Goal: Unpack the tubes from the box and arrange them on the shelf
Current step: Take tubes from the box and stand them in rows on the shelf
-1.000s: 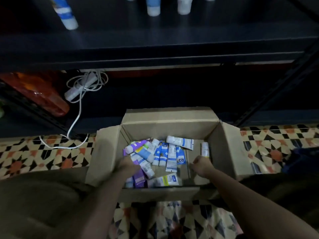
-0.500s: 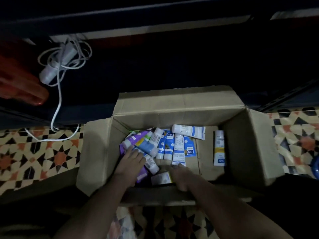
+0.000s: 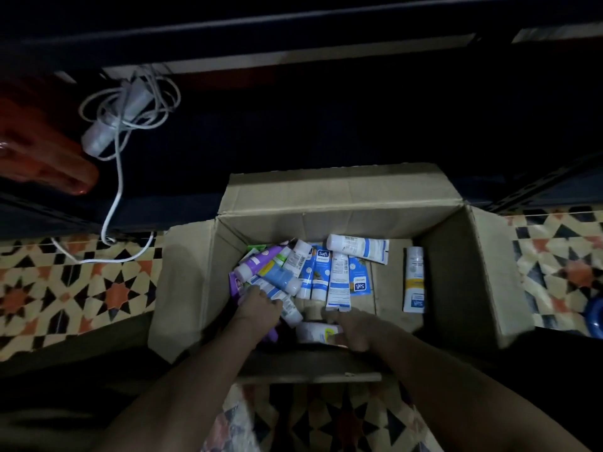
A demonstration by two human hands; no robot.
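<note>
Head | left hand [image 3: 259, 308] fingers on tubes [image 3: 313, 272], grip unclear | right hand [image 3: 355, 327] fingers holding tube [image 3: 315, 331]

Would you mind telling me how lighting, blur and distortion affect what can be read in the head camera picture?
Head view: dim overall, the shelf nearly black; the tubes in the box are the brightest part, their labels partly legible; the left hand and right hand are soft and underexposed; wide-angle bending curves the tiled floor at the edges.

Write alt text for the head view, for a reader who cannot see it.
Both hands reach into an open cardboard box of tubes on a patterned tile floor: the left hand rests on the pile, the right hand closes around a white tube.
</note>
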